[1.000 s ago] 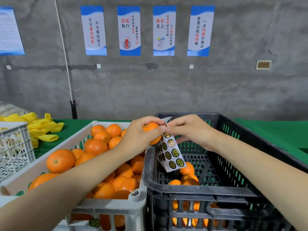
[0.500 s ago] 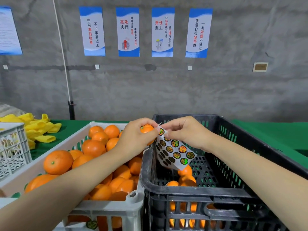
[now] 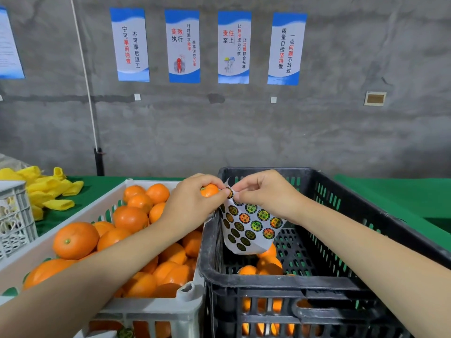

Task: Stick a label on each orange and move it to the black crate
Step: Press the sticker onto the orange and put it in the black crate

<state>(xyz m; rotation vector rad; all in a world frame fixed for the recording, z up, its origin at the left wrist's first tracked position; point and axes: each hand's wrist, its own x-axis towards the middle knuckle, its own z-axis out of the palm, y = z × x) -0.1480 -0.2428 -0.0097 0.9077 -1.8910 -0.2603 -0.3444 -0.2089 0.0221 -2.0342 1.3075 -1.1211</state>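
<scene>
Gripping an orange (image 3: 209, 190), left hand (image 3: 192, 203) meets right hand (image 3: 266, 193) pinching label sheet (image 3: 251, 228).

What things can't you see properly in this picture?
- Held orange: mostly covered by the left hand, head view.
- Sticker sheet: its top hidden by the right hand.
- Oranges in the black crate: partly hidden by sheet and wall.

I'm at a fruit packing workshop: bare concrete wall (image 3: 244, 132), row of quality-slogan posters (image 3: 286, 48), green-covered bench (image 3: 395, 191), white crate (image 3: 156, 311) of oranges beside the black crate (image 3: 341, 287), yellow foam nets (image 3: 46, 189) piled left.
</scene>
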